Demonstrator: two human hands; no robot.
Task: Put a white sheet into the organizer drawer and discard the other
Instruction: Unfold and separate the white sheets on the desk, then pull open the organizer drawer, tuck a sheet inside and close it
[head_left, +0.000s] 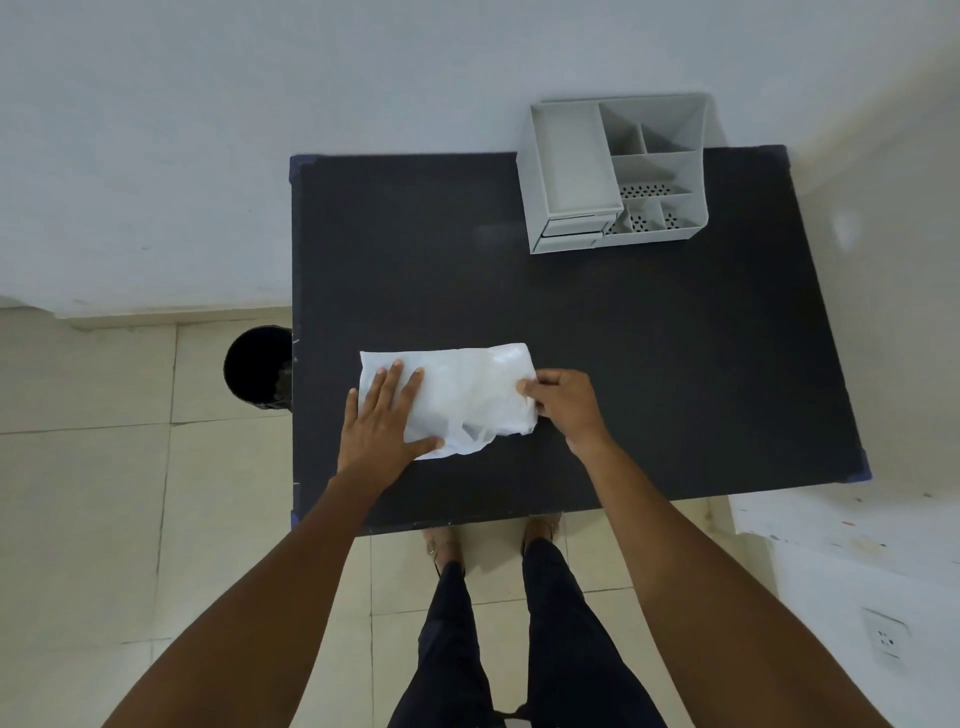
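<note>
Right hand (558, 402) pinches the right end of the white sheets (467, 395), lying sideways; left hand (387, 415) presses flat, fingers spread, on the other end.

1. The counter (649, 374) is matt black all over, with small blue patches at its corners.
2. The sheet (467, 395) is white, glossy in places, with pale grey creases.
3. The organizer (571, 171) is plain light grey; the floors of its nearer small compartments carry a pattern of dark round holes.
4. The bin (257, 369) is black inside and out.
5. The floor (78, 519) is cream tile with thin darker joints.
6. The wall (260, 130) is pale, perhaps bluish grey.
7. The trousers (561, 639) are dark, navy or black.
</note>
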